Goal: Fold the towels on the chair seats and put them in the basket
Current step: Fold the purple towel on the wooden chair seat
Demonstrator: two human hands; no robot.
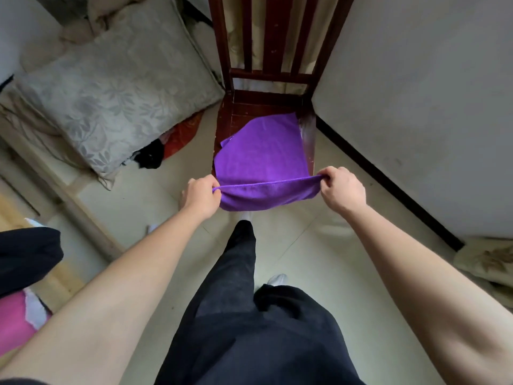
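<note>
Purple towel [261, 154] lies on the dark wooden chair [266, 65] seat mid-frame, near edge lifted; left hand [201, 194] and right hand [342, 188] each pinch a corner. Grey cushion [111, 90] upper left, pale tile floor [305, 245], white wall [430, 93] on the right.

The towel [261, 154] by the fingers [215, 187] is purple, the chair [274, 104] dark red-brown, the cushion [111, 87] grey with leaves
</note>
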